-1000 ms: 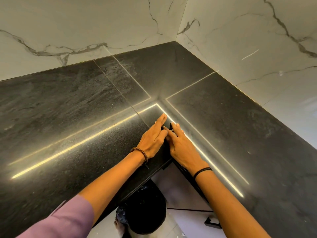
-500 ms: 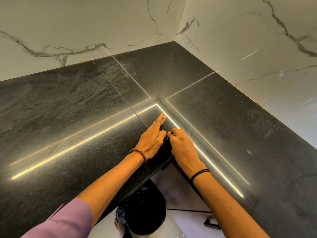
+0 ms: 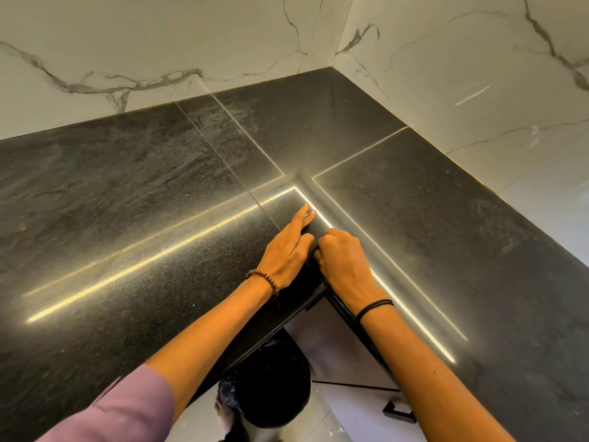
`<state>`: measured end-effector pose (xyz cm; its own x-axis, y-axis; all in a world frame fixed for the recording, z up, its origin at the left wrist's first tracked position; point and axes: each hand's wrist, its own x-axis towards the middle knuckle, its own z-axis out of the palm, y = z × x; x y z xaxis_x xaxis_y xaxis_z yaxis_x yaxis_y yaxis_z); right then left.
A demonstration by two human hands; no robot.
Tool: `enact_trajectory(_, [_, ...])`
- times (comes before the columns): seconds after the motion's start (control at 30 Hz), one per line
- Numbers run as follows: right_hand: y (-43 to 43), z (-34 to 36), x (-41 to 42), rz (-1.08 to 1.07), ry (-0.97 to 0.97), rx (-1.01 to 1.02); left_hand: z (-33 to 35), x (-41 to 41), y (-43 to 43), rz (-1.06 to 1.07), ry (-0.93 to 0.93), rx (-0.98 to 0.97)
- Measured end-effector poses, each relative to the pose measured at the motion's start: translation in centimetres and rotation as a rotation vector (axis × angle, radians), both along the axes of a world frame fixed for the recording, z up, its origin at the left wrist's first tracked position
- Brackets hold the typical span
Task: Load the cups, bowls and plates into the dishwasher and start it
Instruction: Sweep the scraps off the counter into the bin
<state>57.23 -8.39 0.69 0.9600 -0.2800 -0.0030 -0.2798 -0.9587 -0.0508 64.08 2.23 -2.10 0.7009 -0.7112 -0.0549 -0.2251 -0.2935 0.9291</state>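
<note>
Your left hand (image 3: pixel 287 256) lies flat on black desk (image 3: pixel 127 202) at inner corner, fingers straight, released. Your right hand (image 3: pixel 342 263) just beside it, clenched, nothing visible in grip. Where cups, bowls, plates sit: cannot tell.

The countertop (image 3: pixel 127 202) is black, finely speckled stone crossed by pale gold light streaks. The wall tiles (image 3: pixel 159 43) are white marble with grey veining. The sleeve (image 3: pixel 127 409) is mauve, the bead bracelet (image 3: pixel 264 280) brown, the wristband (image 3: pixel 374 307) black.
</note>
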Motion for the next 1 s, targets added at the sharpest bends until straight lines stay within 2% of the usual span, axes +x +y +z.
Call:
enact_trajectory(0.13, [-0.6,-0.9,-0.6,-0.136,-0.162,0.179,1.1,0.4,0.1,0.148,0.225,-0.076])
enact_trajectory(0.23, [-1.4,-0.2,-1.9,-0.391,-0.397,0.623,1.8,-0.1,0.7,0.218,0.318,-0.100])
enact_trajectory(0.37, [-2.7,-1.2,-4.7,-0.712,-0.509,1.163,1.3,-2.2,2.2,0.227,0.365,-0.123])
enact_trajectory(0.43, [-2.9,-1.7,-6.1,-0.788,-0.530,1.328,1.4,-3.7,2.7,0.238,0.399,-0.163])
enact_trajectory(0.67, [0.5,-0.9,-11.9,-0.779,-0.644,1.601,3.5,-10.7,3.0,0.216,0.505,-0.274])
enact_trajectory(0.8, [3.8,-1.2,-14.9,-0.669,-0.639,1.583,2.5,-15.4,3.8,0.161,0.469,-0.275])
enact_trajectory(1.0, [6.3,-4.0,-19.6,-0.609,-0.562,1.501,-1.7,-20.2,5.9,0.205,0.416,-0.262])
